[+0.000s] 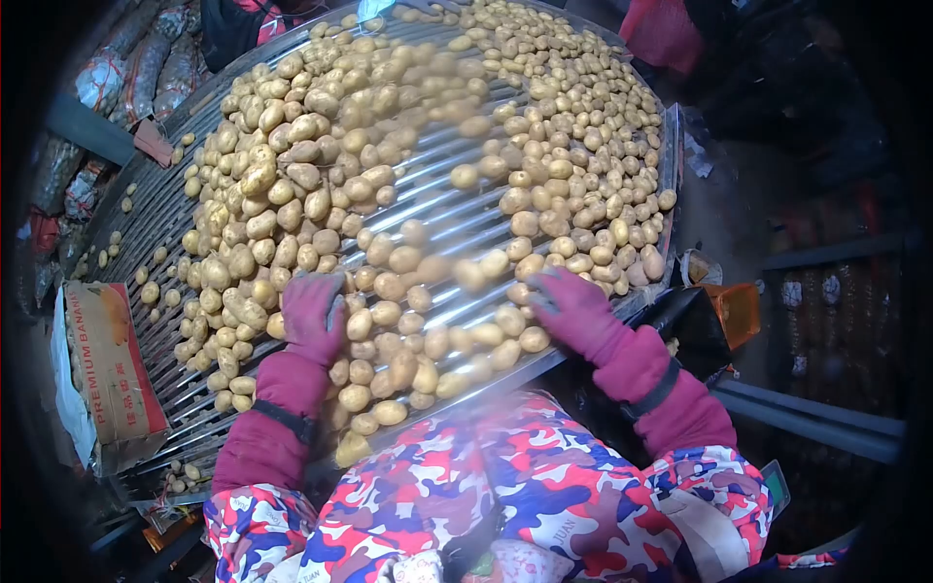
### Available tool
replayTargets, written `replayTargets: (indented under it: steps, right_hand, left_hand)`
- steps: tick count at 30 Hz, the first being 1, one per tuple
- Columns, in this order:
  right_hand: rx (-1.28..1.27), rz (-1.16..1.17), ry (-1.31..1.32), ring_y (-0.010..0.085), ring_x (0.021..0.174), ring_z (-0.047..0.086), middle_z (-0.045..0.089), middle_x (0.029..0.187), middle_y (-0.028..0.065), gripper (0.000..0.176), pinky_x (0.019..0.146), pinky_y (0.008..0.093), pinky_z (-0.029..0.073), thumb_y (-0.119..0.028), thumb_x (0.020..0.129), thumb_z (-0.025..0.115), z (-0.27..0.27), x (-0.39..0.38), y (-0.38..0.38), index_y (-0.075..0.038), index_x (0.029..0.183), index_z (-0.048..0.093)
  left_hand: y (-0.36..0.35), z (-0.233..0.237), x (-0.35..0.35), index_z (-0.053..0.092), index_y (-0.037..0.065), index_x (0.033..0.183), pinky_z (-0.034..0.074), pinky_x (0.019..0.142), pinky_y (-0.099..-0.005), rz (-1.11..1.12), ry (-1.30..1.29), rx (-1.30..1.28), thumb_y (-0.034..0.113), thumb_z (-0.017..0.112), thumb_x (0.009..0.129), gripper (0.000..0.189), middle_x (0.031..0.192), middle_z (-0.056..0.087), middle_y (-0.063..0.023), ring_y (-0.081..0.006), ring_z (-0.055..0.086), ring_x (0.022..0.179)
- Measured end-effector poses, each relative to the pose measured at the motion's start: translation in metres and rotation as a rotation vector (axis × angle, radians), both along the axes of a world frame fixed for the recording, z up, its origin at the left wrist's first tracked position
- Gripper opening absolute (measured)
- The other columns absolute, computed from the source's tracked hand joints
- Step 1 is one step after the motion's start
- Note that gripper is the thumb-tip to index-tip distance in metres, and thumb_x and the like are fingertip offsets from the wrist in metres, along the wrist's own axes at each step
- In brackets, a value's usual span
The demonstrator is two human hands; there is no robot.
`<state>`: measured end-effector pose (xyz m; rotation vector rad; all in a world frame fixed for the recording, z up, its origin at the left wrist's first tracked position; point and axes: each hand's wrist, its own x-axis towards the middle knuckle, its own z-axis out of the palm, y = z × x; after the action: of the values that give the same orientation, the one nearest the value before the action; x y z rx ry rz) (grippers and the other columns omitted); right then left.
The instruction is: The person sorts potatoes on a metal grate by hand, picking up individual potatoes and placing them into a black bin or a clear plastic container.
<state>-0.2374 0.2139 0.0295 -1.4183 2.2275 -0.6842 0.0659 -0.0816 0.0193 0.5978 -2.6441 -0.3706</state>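
Note:
Many potatoes (262,225) lie heaped on a slatted metal sorting table (442,185); a second spread of smaller potatoes (583,126) covers its right side. My left hand (313,316), in a purple-pink glove, rests at the near edge of the left heap, its fingers extended against potatoes and holding none that I can see. On the right, my right hand (571,306) in a matching glove lies by the near potatoes of the right-hand spread, fingers apart and partly curved. Between both hands, loose potatoes (398,369) sit along the near rim, some blurred.
A cardboard box (112,364) stands at the table's left edge. Filled sacks (146,78) are stacked at the far left. An orange container (734,313) and a metal bar (816,418) are at the right. A gloved hand (423,12) of another person shows at the far edge.

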Motion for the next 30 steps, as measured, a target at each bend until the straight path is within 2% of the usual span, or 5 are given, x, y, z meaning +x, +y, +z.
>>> replayTargets:
  steps: [4,13,25,26,30]
  right_hand:
    - [-0.178,0.54,0.319,0.0356,0.109,0.063,0.065,0.115,0.0165,0.032,0.091,0.0478,0.051,-0.024,0.096,0.059,-0.022,0.012,-0.068,-0.012,0.125,0.063]
    - [-0.158,0.418,0.389,0.0351,0.107,0.063,0.06,0.118,0.0172,0.024,0.085,0.047,0.053,-0.019,0.093,0.06,-0.072,-0.036,-0.122,-0.008,0.114,0.065]
    - [-0.105,-0.054,0.112,0.0414,0.112,0.059,0.058,0.126,0.0207,0.043,0.096,0.0495,0.051,-0.02,0.08,0.077,-0.03,-0.014,0.026,-0.018,0.121,0.066]
    - [-0.091,-0.029,0.176,0.0425,0.113,0.058,0.058,0.126,0.0214,0.044,0.097,0.0509,0.049,-0.02,0.079,0.077,-0.033,-0.009,0.029,-0.018,0.122,0.066]
    - [-0.009,0.008,0.212,0.0442,0.114,0.056,0.056,0.125,0.0249,0.048,0.098,0.0526,0.047,-0.021,0.078,0.078,-0.022,-0.006,0.027,-0.015,0.123,0.066]
  left_hand:
    - [0.003,0.005,-0.006,0.066,0.006,0.126,0.036,0.112,-0.0518,0.039,-0.04,-0.011,0.015,0.063,0.083,0.044,0.12,0.066,-0.0176,-0.039,0.057,0.117]
    - [0.001,0.002,-0.004,0.063,0.009,0.134,0.033,0.114,-0.0522,0.106,-0.17,-0.04,0.018,0.061,0.086,0.049,0.125,0.063,-0.0166,-0.0398,0.054,0.121]
    - [0.028,0.035,-0.154,0.044,0.002,0.146,0.048,0.099,-0.0459,0.349,-0.546,0.382,0.012,0.067,0.085,0.067,0.131,0.058,-0.0195,-0.036,0.058,0.12]
    - [0.035,0.042,-0.164,0.043,0.004,0.147,0.048,0.1,-0.0478,0.287,-0.343,0.912,0.014,0.067,0.085,0.067,0.135,0.056,-0.021,-0.038,0.058,0.121]
    - [0.064,0.023,-0.198,0.053,0.004,0.135,0.047,0.103,-0.0491,-0.121,-0.2,0.6,0.016,0.062,0.086,0.051,0.132,0.059,-0.0223,-0.0411,0.059,0.117]
